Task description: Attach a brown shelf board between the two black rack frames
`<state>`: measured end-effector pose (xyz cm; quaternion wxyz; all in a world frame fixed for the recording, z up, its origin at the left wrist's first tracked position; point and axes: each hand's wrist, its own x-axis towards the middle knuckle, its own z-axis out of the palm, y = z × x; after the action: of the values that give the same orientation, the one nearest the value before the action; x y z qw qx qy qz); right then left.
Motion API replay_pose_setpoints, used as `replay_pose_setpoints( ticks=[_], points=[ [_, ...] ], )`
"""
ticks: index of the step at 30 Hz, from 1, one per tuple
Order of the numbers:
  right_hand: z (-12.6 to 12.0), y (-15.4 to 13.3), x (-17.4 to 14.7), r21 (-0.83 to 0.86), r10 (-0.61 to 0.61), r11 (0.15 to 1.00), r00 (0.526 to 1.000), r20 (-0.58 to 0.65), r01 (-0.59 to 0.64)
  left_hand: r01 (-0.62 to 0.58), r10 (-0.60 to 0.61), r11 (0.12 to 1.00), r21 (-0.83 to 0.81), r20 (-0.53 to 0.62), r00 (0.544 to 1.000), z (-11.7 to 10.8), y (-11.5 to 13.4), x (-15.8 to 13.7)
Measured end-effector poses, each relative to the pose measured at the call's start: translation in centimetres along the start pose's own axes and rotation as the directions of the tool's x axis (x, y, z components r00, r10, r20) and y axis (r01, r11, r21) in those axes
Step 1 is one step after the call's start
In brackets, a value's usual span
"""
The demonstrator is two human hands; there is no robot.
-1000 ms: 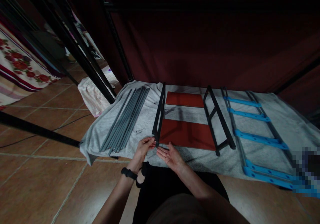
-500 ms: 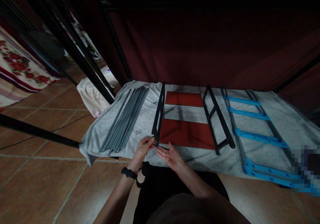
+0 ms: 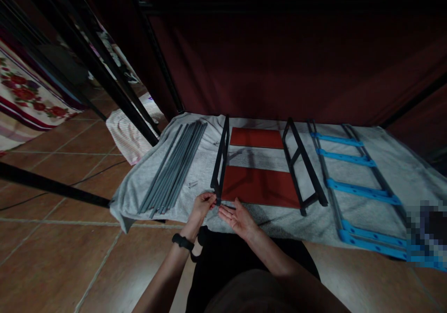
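Observation:
My left hand (image 3: 203, 207) is closed in a pinch at the near lower end of the left black metal frame (image 3: 218, 161). What its fingertips hold there is too small to make out. Palm partly up, my right hand (image 3: 238, 217) lies with fingers stretched out, just right of that same frame end. A large red-brown panel (image 3: 261, 186) and a smaller red-brown panel (image 3: 257, 138) lie between this frame and the right black metal frame (image 3: 305, 164). Small screws (image 3: 193, 184) rest on the cloth to the left of the frame.
A bundle of grey tubes (image 3: 174, 166) lies at the left on the grey cloth (image 3: 206, 157). At the right is a rack with blue crossbars (image 3: 365, 192). Black posts (image 3: 104, 78) stand at the left, and a dark red curtain (image 3: 279, 71) hangs behind.
Both hands stay at the left frame's near end. My left wrist has shifted very slightly; the whole view has slid a little.

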<state>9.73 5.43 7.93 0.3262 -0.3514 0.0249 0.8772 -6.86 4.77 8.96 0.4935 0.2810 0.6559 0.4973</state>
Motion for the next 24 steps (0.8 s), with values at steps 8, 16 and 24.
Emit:
replay_pose_setpoints(
  ticks=[8, 16, 24],
  points=[
    [0.02, 0.04, -0.08, -0.005, -0.006, 1.0, 1.0, -0.006, 0.006, 0.033, -0.032, 0.997, -0.073, 0.017, 0.999, -0.03, 0.18, -0.31],
    [0.17, -0.01, -0.21, -0.009, -0.01, 1.0, 1.0, -0.019, 0.01, 0.005, -0.005, 0.998, -0.068, 0.009, 1.0, 0.26, 0.2, -0.22],
    [0.13, -0.05, -0.26, -0.018, -0.008, 1.0, 1.0, -0.013, 0.008, 0.022, -0.021, 0.999, -0.045, 0.012, 1.0, 0.3, 0.03, -0.28]
  ],
)
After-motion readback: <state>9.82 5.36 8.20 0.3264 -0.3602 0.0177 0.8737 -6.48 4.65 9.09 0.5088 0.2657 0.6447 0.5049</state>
